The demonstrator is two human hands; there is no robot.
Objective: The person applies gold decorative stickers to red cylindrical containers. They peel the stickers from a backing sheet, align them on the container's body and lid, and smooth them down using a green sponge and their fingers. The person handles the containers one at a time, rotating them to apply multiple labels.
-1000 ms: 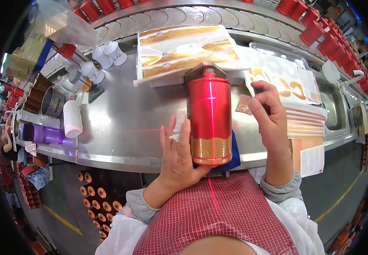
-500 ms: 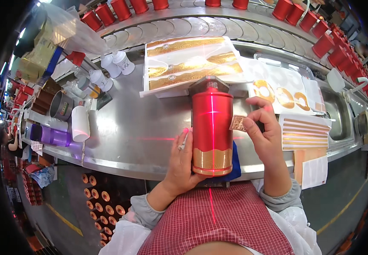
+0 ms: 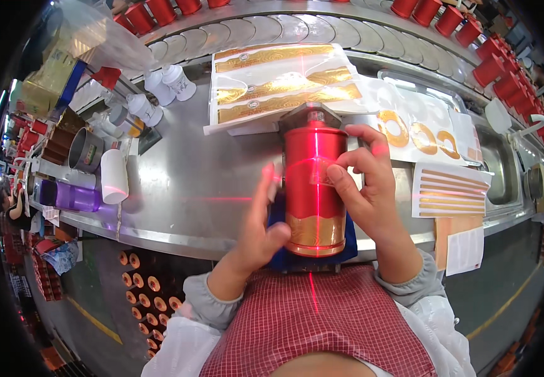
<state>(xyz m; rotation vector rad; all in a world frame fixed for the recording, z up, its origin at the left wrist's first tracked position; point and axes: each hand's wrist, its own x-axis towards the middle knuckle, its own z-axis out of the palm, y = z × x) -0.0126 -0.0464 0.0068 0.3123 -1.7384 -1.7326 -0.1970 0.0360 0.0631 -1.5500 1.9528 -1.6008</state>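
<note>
A red metallic bottle [image 3: 315, 147] with a wavy gold band [image 3: 315, 234] round its lower end is in front of me, its far end against a dark grey metal holder [image 3: 311, 115]. Red laser lines cross on it. My right hand [image 3: 367, 182] presses a small square label [image 3: 321, 171] to the bottle's face between thumb and fingers, its index finger reaching past the bottle's shoulder. To the left, my left hand [image 3: 254, 229] stands slightly blurred, fingers stretched out and thumb near the bottle's side. Something whitish shows by its fingertips.
Gold label sheets [image 3: 284, 81], ring-shaped gold stickers [image 3: 424, 138] and a sheet of gold strips [image 3: 451, 188] lie beyond and right. At left stand a purple bottle [image 3: 74, 196], white roll [image 3: 115, 176] and small white bottles [image 3: 177, 81]. A conveyor [image 3: 297, 28] runs behind, with red bottles [image 3: 501, 78] beyond.
My right hand has brought the small label left onto the bottle's face. My left hand has come away from the bottle's side, and its fingers have spread.
</note>
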